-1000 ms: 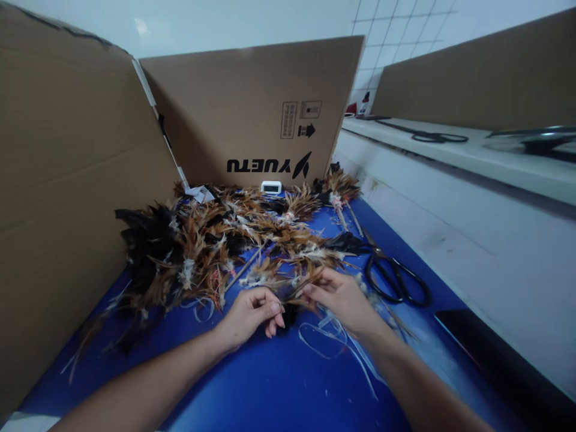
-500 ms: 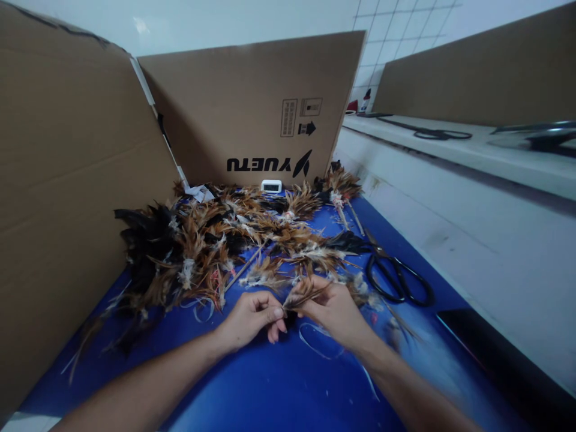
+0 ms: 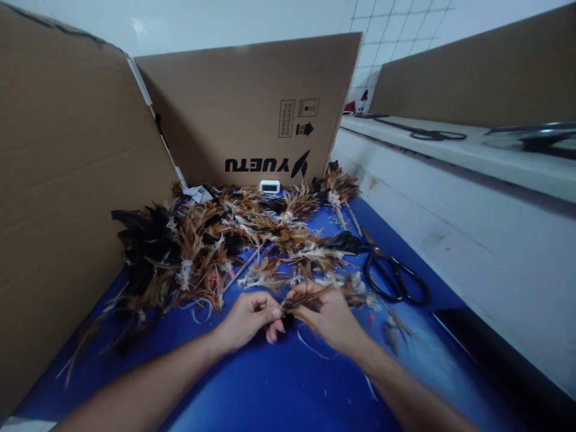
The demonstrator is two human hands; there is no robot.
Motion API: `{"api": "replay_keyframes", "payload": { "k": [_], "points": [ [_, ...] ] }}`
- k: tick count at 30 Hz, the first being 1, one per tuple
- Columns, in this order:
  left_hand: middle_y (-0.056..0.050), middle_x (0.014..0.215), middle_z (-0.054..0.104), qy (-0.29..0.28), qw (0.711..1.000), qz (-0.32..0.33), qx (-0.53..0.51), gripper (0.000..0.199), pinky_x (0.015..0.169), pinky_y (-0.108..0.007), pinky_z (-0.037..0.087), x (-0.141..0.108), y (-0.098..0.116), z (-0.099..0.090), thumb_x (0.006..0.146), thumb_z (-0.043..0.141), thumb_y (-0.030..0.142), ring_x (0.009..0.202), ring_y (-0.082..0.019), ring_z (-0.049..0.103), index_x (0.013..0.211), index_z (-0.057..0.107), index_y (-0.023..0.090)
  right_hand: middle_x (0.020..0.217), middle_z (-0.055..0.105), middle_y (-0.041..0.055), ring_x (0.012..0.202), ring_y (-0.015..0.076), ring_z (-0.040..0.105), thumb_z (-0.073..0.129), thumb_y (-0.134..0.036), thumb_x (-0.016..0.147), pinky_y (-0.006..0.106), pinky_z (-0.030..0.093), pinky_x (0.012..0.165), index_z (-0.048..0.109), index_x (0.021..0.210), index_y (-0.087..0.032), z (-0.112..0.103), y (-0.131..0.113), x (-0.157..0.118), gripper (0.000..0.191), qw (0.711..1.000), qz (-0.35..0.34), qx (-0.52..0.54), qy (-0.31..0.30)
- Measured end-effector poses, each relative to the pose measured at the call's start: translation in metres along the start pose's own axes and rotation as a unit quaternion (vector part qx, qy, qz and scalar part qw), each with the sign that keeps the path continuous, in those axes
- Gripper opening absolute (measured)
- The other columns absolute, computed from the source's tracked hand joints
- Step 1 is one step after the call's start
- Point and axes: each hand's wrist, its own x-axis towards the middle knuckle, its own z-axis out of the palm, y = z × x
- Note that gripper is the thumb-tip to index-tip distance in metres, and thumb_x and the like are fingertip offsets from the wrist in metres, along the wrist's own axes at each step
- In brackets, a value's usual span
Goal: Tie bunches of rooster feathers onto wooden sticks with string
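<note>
Close together above the blue tabletop [image 3: 252, 384], both hands meet at a small bunch of brown feathers [image 3: 306, 296]. My left hand [image 3: 254, 317] pinches the quill end between thumb and forefinger, its other fingers curled. Fingers of my right hand [image 3: 326, 315] are closed around the feathered part. A thin pale strand [image 3: 310, 345] loops beneath the right hand. Just beyond the hands spreads a large heap of brown, black and white feathers [image 3: 193, 240], with a thin stick [image 3: 243, 269] lying against it.
Black-handled scissors [image 3: 396, 276] lie to the right, near a dark flat object [image 3: 486, 360]. Cardboard panels [image 3: 247, 108] wall the back and left. A small white digital display [image 3: 270, 186] stands at the back. More scissors [image 3: 436, 135] rest on the right ledge [image 3: 477, 147].
The view has shifted slightly. Both hands keep their grip on the feathers, and the right-hand fingers have moved a little around the bunch.
</note>
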Motion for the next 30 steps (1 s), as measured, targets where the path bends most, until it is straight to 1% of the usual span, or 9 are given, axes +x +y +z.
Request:
{"api": "replay_keyframes", "payload": {
  "k": [8,12,15,18,21,24,25,27,30],
  "points": [
    [-0.004,0.059,0.062,-0.012,1.000,0.009,0.016,0.032,0.044,-0.019,0.043,0.000,-0.001,-0.002,0.076,0.059,0.042,0.044,-0.008,0.054,0.069,0.055,0.011,0.068,0.062,-0.0008,0.065,0.0132,0.058,0.059,-0.023,0.074,0.025,0.048,0.063,0.060,0.073,-0.019,0.001,-0.004,-0.001,0.004,1.000,-0.011,-0.015,-0.015],
    [-0.004,0.059,0.062,-0.009,1.000,0.006,0.013,0.032,0.043,-0.019,0.043,0.000,-0.001,-0.002,0.075,0.060,0.042,0.043,-0.008,0.054,0.068,0.055,0.011,0.066,0.061,-0.0018,0.061,0.0120,0.057,0.057,-0.023,0.074,0.024,0.047,0.060,0.059,0.073,-0.018,-0.001,-0.007,-0.001,0.005,1.000,-0.010,-0.017,-0.018],
    [-0.004,0.060,0.063,-0.001,1.000,0.005,-0.005,0.030,0.043,-0.020,0.044,0.000,-0.001,-0.002,0.075,0.061,0.040,0.043,-0.009,0.054,0.070,0.055,0.011,0.071,0.063,-0.0009,0.065,0.0125,0.059,0.057,-0.024,0.074,0.024,0.047,0.062,0.060,0.079,-0.018,-0.013,-0.009,0.000,0.008,0.999,-0.009,-0.047,-0.005],
    [-0.004,0.061,0.064,0.010,1.000,0.005,-0.029,0.028,0.043,-0.021,0.044,0.001,0.000,-0.002,0.074,0.062,0.038,0.043,-0.009,0.054,0.071,0.054,0.011,0.076,0.065,0.0017,0.070,0.0149,0.061,0.057,-0.029,0.074,0.026,0.048,0.065,0.061,0.082,-0.018,-0.036,-0.014,0.003,0.014,0.991,-0.019,-0.119,0.060],
    [-0.004,0.061,0.063,0.021,0.998,-0.002,-0.053,0.029,0.043,-0.021,0.044,0.001,0.001,-0.001,0.073,0.064,0.038,0.044,-0.009,0.053,0.072,0.054,0.011,0.075,0.066,0.0030,0.065,0.0155,0.060,0.055,-0.035,0.076,0.025,0.046,0.059,0.062,0.081,-0.019,-0.061,-0.017,0.004,0.018,0.965,-0.018,-0.216,0.150],
    [-0.004,0.060,0.063,0.030,0.998,-0.004,-0.064,0.029,0.043,-0.021,0.044,0.002,0.001,-0.002,0.072,0.064,0.038,0.043,-0.008,0.053,0.071,0.054,0.011,0.068,0.065,0.0021,0.061,0.0150,0.058,0.053,-0.032,0.076,0.024,0.043,0.057,0.063,0.079,-0.020,-0.082,-0.017,0.005,0.016,0.918,-0.009,-0.340,0.206],
    [-0.004,0.060,0.063,0.031,0.997,-0.004,-0.064,0.029,0.043,-0.020,0.044,0.002,0.001,-0.002,0.073,0.064,0.038,0.043,-0.008,0.052,0.071,0.053,0.011,0.065,0.064,0.0013,0.060,0.0149,0.058,0.052,-0.030,0.075,0.024,0.041,0.056,0.063,0.077,-0.021,-0.087,-0.015,0.005,0.014,0.903,-0.006,-0.379,0.202],
    [-0.004,0.061,0.063,0.032,0.997,-0.004,-0.065,0.029,0.043,-0.020,0.043,0.002,0.000,-0.002,0.073,0.064,0.038,0.042,-0.008,0.052,0.070,0.053,0.011,0.060,0.062,-0.0004,0.056,0.0144,0.057,0.051,-0.026,0.074,0.023,0.039,0.054,0.062,0.072,-0.022,-0.094,-0.013,0.005,0.011,0.883,0.007,-0.441,0.162],
    [-0.003,0.061,0.063,0.032,0.997,-0.001,-0.067,0.029,0.042,-0.020,0.043,0.002,0.000,-0.002,0.073,0.064,0.039,0.043,-0.008,0.052,0.071,0.054,0.011,0.056,0.060,-0.0021,0.051,0.0136,0.055,0.050,-0.022,0.073,0.023,0.035,0.050,0.059,0.066,-0.023,-0.098,-0.012,0.005,0.011,0.870,0.050,-0.484,0.080]
  ]
}}
